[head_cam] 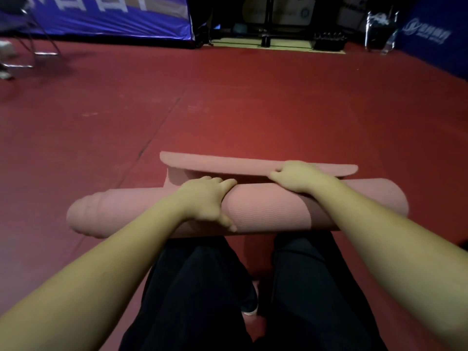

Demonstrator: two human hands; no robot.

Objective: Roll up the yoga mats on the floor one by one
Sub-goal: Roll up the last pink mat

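A pink yoga mat (266,211) lies across the red floor just beyond my knees, wound into a thick roll, with its last short flap (228,160) curling up behind the roll. My left hand (206,201) rests on top of the roll left of its middle, fingers spread over the far side and thumb hanging down the near side. My right hand (297,176) presses on the roll's far upper edge, right of the middle, where the flap meets it. The left end of the roll is uneven, with inner layers sticking out.
Red floor (253,102) stretches ahead. Blue banners (106,16) stand at the back left and at the right edge. Metal chair legs (33,46) are at the far left. A dark rack with equipment (329,40) and a metal stand (379,29) sit at the back.
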